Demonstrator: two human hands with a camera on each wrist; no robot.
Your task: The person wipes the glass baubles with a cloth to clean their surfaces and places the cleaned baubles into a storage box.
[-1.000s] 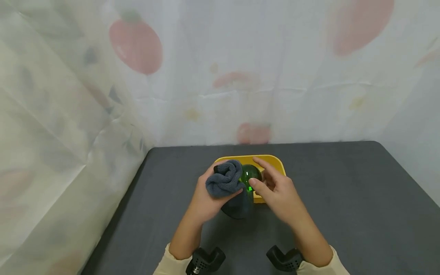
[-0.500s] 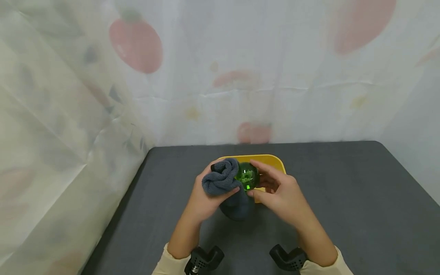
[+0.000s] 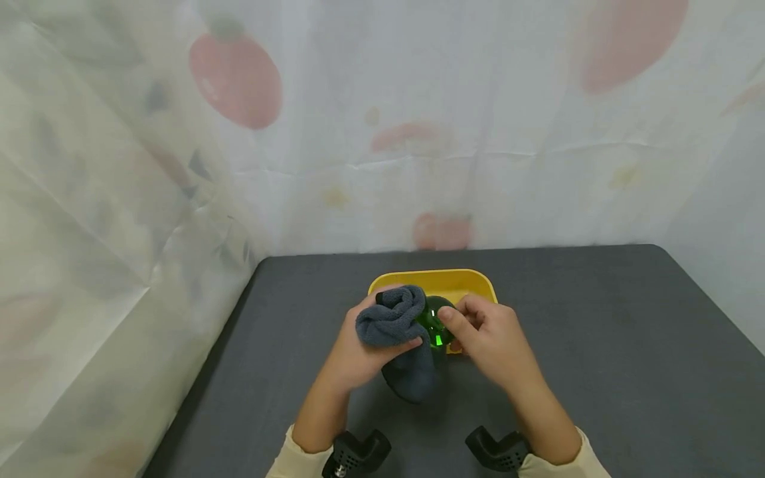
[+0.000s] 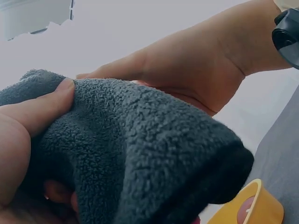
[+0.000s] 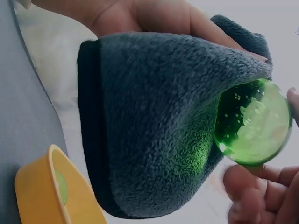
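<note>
Above the tray (image 3: pixel 472 282), curled fingers (image 3: pixel 457 322) pinch ball (image 3: pixel 435 320)

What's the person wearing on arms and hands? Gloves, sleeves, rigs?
Both hands, left hand and right hand, are bare: no gloves, no rings visible. Cream sleeves end at the forearms. A black camera mount sits at each wrist.

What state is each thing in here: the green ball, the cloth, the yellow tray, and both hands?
Green glass ball: held off the table, partly covered by the cloth.
Grey fleece cloth: bunched, pressed against the ball, one end hanging down.
Yellow tray: lying on the dark table, behind the hands.
Left hand: grips the cloth.
Right hand: fingers curled round the ball.
</note>
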